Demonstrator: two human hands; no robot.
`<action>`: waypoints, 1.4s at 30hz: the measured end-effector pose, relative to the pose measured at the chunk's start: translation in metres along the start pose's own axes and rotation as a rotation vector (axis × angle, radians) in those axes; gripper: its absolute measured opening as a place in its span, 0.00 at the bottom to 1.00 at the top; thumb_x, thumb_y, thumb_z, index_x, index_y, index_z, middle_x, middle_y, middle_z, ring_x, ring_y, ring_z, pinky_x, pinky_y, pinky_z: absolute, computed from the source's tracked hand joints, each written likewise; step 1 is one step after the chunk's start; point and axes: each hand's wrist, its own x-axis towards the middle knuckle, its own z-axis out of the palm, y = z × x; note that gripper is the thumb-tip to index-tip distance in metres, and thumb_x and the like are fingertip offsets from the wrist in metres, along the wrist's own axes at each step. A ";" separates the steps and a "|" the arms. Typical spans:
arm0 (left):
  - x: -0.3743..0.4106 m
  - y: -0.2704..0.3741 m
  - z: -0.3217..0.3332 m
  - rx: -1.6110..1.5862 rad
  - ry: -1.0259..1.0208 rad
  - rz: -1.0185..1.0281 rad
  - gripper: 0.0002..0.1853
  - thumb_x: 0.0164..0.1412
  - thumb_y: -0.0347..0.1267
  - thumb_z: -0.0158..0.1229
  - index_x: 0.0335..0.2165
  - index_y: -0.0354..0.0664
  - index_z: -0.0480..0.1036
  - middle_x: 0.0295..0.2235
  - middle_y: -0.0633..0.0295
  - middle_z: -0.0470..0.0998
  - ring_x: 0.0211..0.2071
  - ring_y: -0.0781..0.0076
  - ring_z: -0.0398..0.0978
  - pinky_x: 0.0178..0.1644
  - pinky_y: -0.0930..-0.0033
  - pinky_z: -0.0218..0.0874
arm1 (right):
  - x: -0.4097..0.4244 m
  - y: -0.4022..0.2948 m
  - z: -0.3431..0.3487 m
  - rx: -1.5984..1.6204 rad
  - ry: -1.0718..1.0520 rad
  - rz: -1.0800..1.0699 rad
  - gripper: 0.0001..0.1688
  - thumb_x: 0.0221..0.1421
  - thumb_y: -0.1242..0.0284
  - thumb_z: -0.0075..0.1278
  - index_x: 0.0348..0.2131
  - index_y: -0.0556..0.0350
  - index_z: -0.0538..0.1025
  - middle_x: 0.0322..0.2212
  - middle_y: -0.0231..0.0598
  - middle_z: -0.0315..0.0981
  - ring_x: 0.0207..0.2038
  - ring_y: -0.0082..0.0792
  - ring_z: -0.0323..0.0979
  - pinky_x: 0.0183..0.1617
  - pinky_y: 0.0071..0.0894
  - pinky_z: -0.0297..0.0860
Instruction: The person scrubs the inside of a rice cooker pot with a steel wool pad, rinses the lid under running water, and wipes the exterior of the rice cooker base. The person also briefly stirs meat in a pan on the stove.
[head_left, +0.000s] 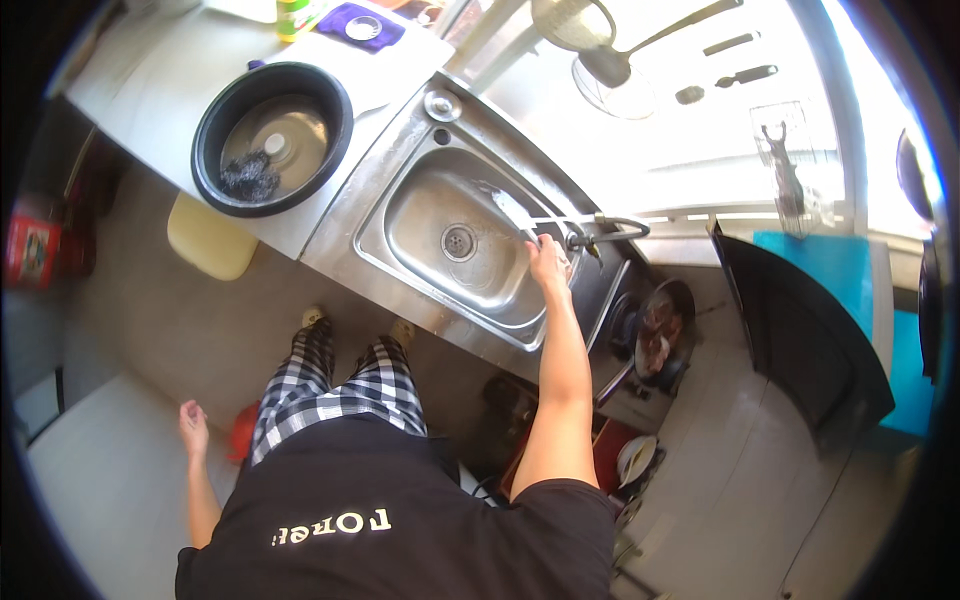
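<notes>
My right hand (550, 260) is over the right side of the stainless steel sink (427, 202), beside the faucet (592, 232). Its fingers pinch the end of a thin, shiny object (513, 208) that slants over the basin under the pale spout; glare hides what kind it is. Wet patches show in the basin around the drain strainer (459, 242). Away from the counter, at my left side, my left hand (193, 429) hangs with loosely curled fingers and nothing visible in it. A black round pot (336, 154) on the counter holds cloudy liquid and a dark, tangled clump (251, 176).
Right of the sink, a pan (660, 330) with reddish-brown food sits on the stove, near a black folding splash guard (802, 337). Utensils, including a ladle (606, 66), hang by the window. A purple cloth (386, 34) lies behind the pot. A cream-coloured stool (210, 240) stands below the counter.
</notes>
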 end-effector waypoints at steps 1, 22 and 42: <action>0.000 0.000 0.000 0.058 0.018 -0.063 0.14 0.55 0.24 0.52 0.42 0.35 0.66 0.34 0.54 0.74 0.30 0.70 0.73 0.34 0.71 0.66 | 0.009 -0.033 -0.010 0.150 0.017 -0.139 0.25 0.60 0.54 0.42 0.29 0.58 0.74 0.14 0.27 0.66 0.13 0.17 0.61 0.16 0.18 0.56; -0.057 -0.035 0.009 -0.144 0.155 -0.297 0.09 0.57 0.24 0.49 0.39 0.36 0.65 0.28 0.60 0.71 0.26 0.76 0.71 0.28 0.73 0.65 | 0.151 -0.317 -0.046 0.974 0.037 -0.636 0.28 0.58 0.50 0.42 0.38 0.57 0.70 0.19 0.28 0.64 0.16 0.19 0.59 0.23 0.19 0.63; 0.077 0.329 -0.044 -0.150 0.018 0.644 0.11 0.57 0.26 0.50 0.39 0.34 0.71 0.35 0.58 0.74 0.32 0.71 0.73 0.36 0.71 0.66 | 0.025 -0.195 0.394 -0.787 -0.470 -1.049 0.29 0.39 0.71 0.59 0.46 0.43 0.73 0.45 0.46 0.64 0.47 0.46 0.64 0.47 0.39 0.67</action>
